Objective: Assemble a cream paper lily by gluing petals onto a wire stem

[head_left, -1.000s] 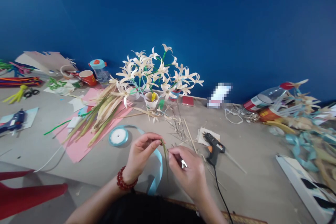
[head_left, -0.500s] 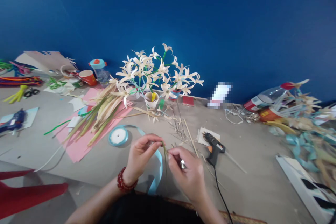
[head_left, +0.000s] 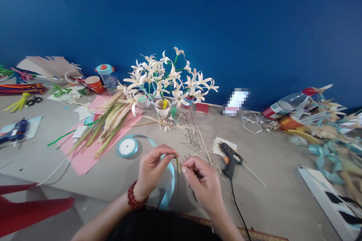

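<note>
My left hand [head_left: 154,165], with a red bead bracelet [head_left: 135,196] on its wrist, pinches the top of a thin green plant strip [head_left: 177,162] between thumb and forefinger. The strip hangs down over the table. Close to its right side, my right hand [head_left: 203,182] is closed in a pinch, fingertips at the strip. Under the right palm a small dark thing shows, too hidden to name. Light blue ribbon [head_left: 169,192] runs from its spool [head_left: 127,146] and passes behind my left hand. Beyond stand white husk flowers [head_left: 166,77] in a paper cup [head_left: 163,110].
A black glue gun [head_left: 231,156] lies right of my hands, its cord running toward me. Dried husks [head_left: 111,124] rest on pink paper [head_left: 82,162] at left. A power strip [head_left: 319,199] and a plastic bottle [head_left: 294,102] are at right. Thin sticks [head_left: 205,145] lie ahead.
My right hand has turned slightly, and the shiny silvery thing seen in its palm no longer shows. The left hand keeps its pinch on the strip, almost unmoved.
</note>
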`<control>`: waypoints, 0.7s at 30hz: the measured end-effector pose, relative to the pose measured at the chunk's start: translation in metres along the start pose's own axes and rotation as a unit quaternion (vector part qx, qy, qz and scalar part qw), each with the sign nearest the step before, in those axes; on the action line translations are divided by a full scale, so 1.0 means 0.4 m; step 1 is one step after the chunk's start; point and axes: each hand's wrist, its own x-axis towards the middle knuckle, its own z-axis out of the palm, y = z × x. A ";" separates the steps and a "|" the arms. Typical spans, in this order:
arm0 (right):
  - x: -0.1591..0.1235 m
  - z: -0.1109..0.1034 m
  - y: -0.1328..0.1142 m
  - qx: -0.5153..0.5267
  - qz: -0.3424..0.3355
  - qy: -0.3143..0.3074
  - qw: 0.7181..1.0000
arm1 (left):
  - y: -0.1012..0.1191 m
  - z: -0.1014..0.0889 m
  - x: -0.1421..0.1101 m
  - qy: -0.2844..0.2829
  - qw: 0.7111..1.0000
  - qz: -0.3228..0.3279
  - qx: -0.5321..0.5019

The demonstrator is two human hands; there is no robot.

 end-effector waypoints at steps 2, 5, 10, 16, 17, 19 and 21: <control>-0.001 0.004 0.001 0.013 0.003 0.009 1.000 | 0.001 0.001 0.000 0.002 1.000 0.001 0.000; -0.003 0.009 0.002 -0.001 -0.024 0.021 0.999 | -0.004 0.003 -0.001 0.016 0.998 -0.058 -0.030; -0.001 0.006 0.010 -0.063 -0.083 0.018 0.994 | -0.021 0.008 -0.008 0.018 0.987 -0.125 -0.101; 0.001 0.005 0.011 -0.088 -0.098 0.022 0.991 | -0.028 0.009 -0.009 0.018 0.984 -0.123 -0.131; 0.001 0.005 0.010 -0.093 -0.098 0.022 0.991 | -0.028 0.009 -0.009 0.019 0.984 -0.121 -0.132; 0.000 0.004 0.008 -0.101 -0.098 0.021 0.990 | -0.029 0.007 -0.009 0.022 0.984 -0.118 -0.129; -0.001 0.003 0.006 -0.107 -0.103 0.021 0.989 | -0.029 0.006 -0.010 0.023 0.986 -0.114 -0.121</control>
